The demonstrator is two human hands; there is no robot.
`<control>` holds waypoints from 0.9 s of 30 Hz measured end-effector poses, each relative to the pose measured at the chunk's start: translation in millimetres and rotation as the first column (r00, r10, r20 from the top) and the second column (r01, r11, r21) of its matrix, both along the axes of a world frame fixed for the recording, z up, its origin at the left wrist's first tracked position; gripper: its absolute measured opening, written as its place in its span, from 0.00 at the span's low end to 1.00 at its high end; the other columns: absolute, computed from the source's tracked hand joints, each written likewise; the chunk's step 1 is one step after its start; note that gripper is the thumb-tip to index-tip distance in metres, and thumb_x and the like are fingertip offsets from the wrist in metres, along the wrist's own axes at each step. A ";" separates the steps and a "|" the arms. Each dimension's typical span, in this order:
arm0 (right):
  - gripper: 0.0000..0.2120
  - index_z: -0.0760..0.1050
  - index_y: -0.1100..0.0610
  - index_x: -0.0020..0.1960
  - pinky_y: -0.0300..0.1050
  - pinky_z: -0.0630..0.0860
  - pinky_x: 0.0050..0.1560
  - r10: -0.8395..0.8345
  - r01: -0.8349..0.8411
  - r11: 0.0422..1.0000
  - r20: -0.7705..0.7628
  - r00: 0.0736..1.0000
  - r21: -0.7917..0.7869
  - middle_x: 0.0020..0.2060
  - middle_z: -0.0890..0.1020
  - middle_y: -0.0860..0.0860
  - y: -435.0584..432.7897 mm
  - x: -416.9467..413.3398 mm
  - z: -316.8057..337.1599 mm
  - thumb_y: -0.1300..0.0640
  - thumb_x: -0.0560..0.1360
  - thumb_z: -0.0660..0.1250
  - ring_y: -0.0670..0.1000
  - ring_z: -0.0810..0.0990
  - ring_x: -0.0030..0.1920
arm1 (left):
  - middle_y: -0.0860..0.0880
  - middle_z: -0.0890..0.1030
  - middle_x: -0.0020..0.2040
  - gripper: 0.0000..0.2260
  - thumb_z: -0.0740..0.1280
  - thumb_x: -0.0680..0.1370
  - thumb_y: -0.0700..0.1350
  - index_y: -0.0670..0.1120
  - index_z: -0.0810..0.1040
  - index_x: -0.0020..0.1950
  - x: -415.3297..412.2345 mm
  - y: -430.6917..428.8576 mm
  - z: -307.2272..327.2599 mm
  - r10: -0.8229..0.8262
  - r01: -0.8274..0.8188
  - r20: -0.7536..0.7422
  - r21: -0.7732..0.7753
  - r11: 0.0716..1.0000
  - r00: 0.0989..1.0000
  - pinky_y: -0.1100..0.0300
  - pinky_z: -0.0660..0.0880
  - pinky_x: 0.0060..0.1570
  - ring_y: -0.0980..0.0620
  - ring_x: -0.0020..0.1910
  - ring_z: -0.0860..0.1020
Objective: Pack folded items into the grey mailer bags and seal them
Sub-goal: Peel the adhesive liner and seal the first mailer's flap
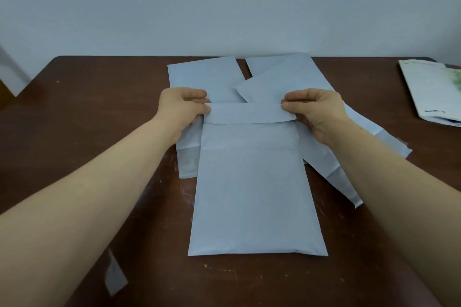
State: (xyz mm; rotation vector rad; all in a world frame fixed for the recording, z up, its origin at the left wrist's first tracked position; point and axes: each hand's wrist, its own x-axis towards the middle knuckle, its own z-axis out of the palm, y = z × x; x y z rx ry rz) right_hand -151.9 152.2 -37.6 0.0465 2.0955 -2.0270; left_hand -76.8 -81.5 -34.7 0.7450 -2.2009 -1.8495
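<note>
A grey mailer bag (252, 189) lies flat in front of me on the dark brown table (94, 112), looking slightly padded by its contents. Its flap (249, 112) is folded down over the top of the bag. My left hand (180, 106) pinches the flap's left end and my right hand (315, 109) pinches its right end. Beneath and behind it lie more grey mailer bags: one at the back left (199, 77) and two overlapping at the back right (277, 82). Whatever is inside the front bag is hidden.
A stack of white packaged items (434, 92) rests at the table's far right edge. A small peeled strip of greyish liner (114, 274) lies near the front left. A pale wall runs right behind the table's far edge.
</note>
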 end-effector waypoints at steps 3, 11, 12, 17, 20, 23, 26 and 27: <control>0.09 0.80 0.59 0.40 0.37 0.81 0.43 0.001 -0.001 1.000 -0.002 1.000 0.002 0.39 0.83 0.55 -0.3 0.0 -0.7 0.72 0.66 0.72 0.48 0.83 0.38 | 0.47 0.80 0.57 0.18 0.67 0.73 0.35 0.46 0.77 0.63 5.6 5.7 0.0 -0.010 -0.008 -0.041 -0.402 0.916 0.999 0.62 0.73 0.53 0.52 0.53 0.77; 0.09 0.80 0.59 0.40 0.37 0.81 0.44 -0.012 0.012 1.000 -0.013 1.000 0.004 0.39 0.83 0.54 -1.0 -1.1 -3.4 0.71 0.66 0.73 0.48 0.83 0.38 | 0.44 0.47 0.78 0.30 0.43 0.81 0.58 0.41 0.46 0.77 38.0 49.7 -9.7 -0.249 0.512 0.454 -0.812 0.280 0.856 0.55 0.39 0.74 0.49 0.77 0.44; 0.09 0.80 0.59 0.40 0.37 0.81 0.44 -0.013 0.014 1.000 -0.017 1.000 0.008 0.39 0.83 0.54 -1.0 -1.0 -3.7 0.71 0.66 0.73 0.48 0.83 0.38 | 0.43 0.46 0.78 0.31 0.42 0.80 0.59 0.40 0.45 0.77 40.2 49.7 -12.9 -0.232 0.536 0.485 -0.793 0.291 0.843 0.55 0.38 0.74 0.48 0.77 0.44; 0.09 0.80 0.59 0.40 0.36 0.81 0.44 -0.007 0.007 1.000 -0.032 0.999 0.017 0.39 0.83 0.54 -1.3 -1.2 -5.4 0.71 0.66 0.73 0.49 0.83 0.40 | 0.42 0.44 0.78 0.32 0.41 0.80 0.60 0.40 0.43 0.77 43.1 46.8 -17.9 -0.230 0.589 0.543 -0.763 0.266 0.808 0.55 0.38 0.74 0.47 0.77 0.43; 0.09 0.80 0.59 0.40 0.36 0.81 0.45 -0.005 0.006 1.000 -0.035 0.999 0.021 0.39 0.83 0.55 -1.3 -1.1 -5.5 0.71 0.66 0.73 0.49 0.83 0.40 | 0.41 0.46 0.78 0.32 0.41 0.80 0.59 0.39 0.45 0.77 41.6 49.5 -13.2 -0.201 0.592 0.557 -0.761 0.264 0.806 0.55 0.39 0.74 0.47 0.77 0.44; 0.09 0.80 0.58 0.39 0.38 0.81 0.47 -0.004 0.005 0.999 -0.042 0.999 0.034 0.40 0.83 0.54 -0.8 -0.8 -6.6 0.70 0.66 0.73 0.50 0.83 0.41 | 0.42 0.46 0.78 0.31 0.41 0.81 0.58 0.39 0.46 0.77 39.6 54.7 -10.2 -0.193 0.558 0.524 -0.786 0.266 0.830 0.55 0.39 0.75 0.47 0.77 0.44; 0.09 0.80 0.58 0.39 0.37 0.80 0.45 -0.001 0.002 0.999 -0.045 0.999 0.033 0.39 0.83 0.54 -0.3 -1.3 -6.9 0.70 0.66 0.73 0.49 0.83 0.40 | 0.44 0.44 0.78 0.30 0.42 0.81 0.58 0.41 0.44 0.77 38.5 63.5 -11.3 -0.274 0.562 0.495 -0.771 0.297 0.824 0.56 0.38 0.74 0.50 0.77 0.43; 0.09 0.80 0.58 0.39 0.36 0.80 0.43 0.000 0.002 0.999 -0.047 0.999 0.032 0.39 0.83 0.54 -0.3 -1.6 -7.2 0.70 0.66 0.73 0.48 0.83 0.39 | 0.44 0.44 0.78 0.29 0.42 0.81 0.57 0.42 0.44 0.77 38.5 65.1 -12.6 -0.295 0.578 0.502 -0.759 0.299 0.813 0.56 0.38 0.74 0.50 0.77 0.43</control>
